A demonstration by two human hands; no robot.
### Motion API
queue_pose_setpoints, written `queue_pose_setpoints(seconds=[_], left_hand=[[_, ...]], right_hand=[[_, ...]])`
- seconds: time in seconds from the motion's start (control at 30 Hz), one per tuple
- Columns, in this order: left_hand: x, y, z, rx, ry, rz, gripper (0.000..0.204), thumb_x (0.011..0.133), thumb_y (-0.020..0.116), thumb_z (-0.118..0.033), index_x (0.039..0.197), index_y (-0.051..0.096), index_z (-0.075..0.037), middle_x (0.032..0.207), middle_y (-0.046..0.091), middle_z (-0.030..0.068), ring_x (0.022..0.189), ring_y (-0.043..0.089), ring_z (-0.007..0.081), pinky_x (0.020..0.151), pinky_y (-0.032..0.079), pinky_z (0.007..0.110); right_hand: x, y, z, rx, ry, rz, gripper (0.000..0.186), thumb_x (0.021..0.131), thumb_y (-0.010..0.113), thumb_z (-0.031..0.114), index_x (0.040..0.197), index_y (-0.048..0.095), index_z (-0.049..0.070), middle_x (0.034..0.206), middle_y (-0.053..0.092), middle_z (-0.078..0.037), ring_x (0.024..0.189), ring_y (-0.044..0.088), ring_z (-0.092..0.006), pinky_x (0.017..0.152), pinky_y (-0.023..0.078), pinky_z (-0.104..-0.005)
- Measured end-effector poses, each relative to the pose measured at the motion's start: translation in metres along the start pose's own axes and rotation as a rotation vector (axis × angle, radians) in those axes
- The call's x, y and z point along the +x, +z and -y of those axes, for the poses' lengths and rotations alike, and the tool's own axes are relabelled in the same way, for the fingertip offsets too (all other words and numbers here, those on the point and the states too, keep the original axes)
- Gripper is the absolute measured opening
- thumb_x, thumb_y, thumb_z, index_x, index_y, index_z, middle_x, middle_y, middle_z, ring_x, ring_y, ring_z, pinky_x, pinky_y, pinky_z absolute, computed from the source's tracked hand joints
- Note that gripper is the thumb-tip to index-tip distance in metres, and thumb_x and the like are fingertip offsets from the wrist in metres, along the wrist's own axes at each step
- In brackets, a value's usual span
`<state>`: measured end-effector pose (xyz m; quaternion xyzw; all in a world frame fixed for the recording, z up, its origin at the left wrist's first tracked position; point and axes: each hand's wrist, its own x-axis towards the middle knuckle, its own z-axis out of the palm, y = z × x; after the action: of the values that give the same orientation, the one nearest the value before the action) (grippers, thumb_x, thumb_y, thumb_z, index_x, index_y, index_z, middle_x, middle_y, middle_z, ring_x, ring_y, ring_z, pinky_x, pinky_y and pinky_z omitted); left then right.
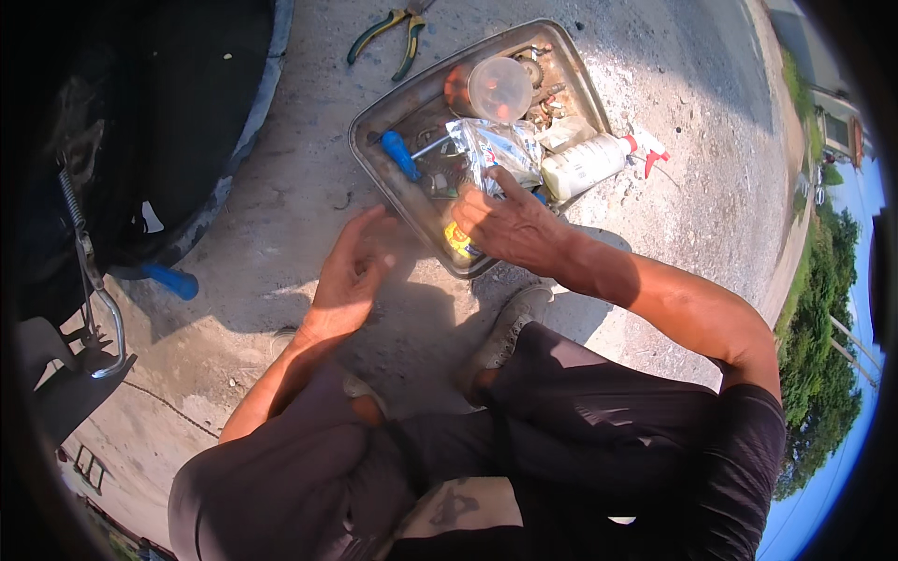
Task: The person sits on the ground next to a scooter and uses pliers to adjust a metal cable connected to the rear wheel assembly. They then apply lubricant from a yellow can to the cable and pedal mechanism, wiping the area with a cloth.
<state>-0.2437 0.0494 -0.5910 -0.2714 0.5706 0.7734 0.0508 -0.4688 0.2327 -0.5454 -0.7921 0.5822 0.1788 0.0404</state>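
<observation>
My left hand [355,271] is open and empty beside the tray's near-left side, fingers loosely bent. My right hand [496,210] is over the metal tray [393,140], its fingers curled down at the silver foil packet [496,145]; what they hold is hidden. Just below those fingers lies a yellow round item [460,241]. A blue-handled screwdriver [400,155] lies at the tray's left, with a clear plastic cup [498,89] and small metal parts [547,107] farther back. A white spray bottle with red trigger [585,166] lies along the right side.
Green-handled pliers [412,47] lie on the concrete behind the tray. A dark vehicle part or tire [206,103] with a spring stand [108,309] fills the left, a blue handle [171,280] by it. My feet [505,332] flank the space below the tray. Trees [814,355] line the right.
</observation>
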Motion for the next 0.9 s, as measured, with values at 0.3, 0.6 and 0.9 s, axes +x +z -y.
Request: queue_pose_setpoints(seconds=[0.3, 0.6, 0.9], left_hand=[[-0.046, -0.033, -0.027, 0.518, 0.491, 0.068, 0.090, 0.091, 0.076, -0.060, 0.151, 0.044, -0.001, 0.139, 0.055, 0.0224, 0.101, 0.067, 0.0338, 0.087, 0.057, 0.043], [-0.067, -0.069, -0.030, 0.713, 0.596, -0.079, 0.075, 0.097, 0.062, -0.060, 0.141, 0.053, -0.001, 0.125, 0.058, 0.0231, 0.103, 0.068, 0.0437, 0.086, 0.059, 0.048], [-0.085, -0.088, -0.033, 1.086, 0.731, -0.002, 0.053, 0.096, 0.064, -0.056, 0.109, 0.067, -0.005, 0.099, 0.064, 0.0113, 0.085, 0.067, 0.0305, 0.072, 0.055, 0.041]], right_hand=[[0.027, -0.107, -0.004, 0.807, 0.308, -0.101, 0.072, 0.062, 0.086, 0.020, 0.128, 0.063, 0.006, 0.124, 0.067, -0.012, 0.125, 0.059, -0.0320, 0.105, 0.042, -0.0477], [0.093, -0.099, 0.017, 1.403, 0.258, 0.057, 0.077, 0.074, 0.089, 0.021, 0.140, 0.052, 0.006, 0.124, 0.065, -0.019, 0.117, 0.066, -0.0403, 0.101, 0.053, -0.0444], [0.133, -0.085, 0.031, 1.548, -0.072, 0.357, 0.067, 0.075, 0.083, 0.026, 0.129, 0.054, -0.001, 0.117, 0.069, -0.025, 0.113, 0.067, -0.0432, 0.095, 0.053, -0.0474]])
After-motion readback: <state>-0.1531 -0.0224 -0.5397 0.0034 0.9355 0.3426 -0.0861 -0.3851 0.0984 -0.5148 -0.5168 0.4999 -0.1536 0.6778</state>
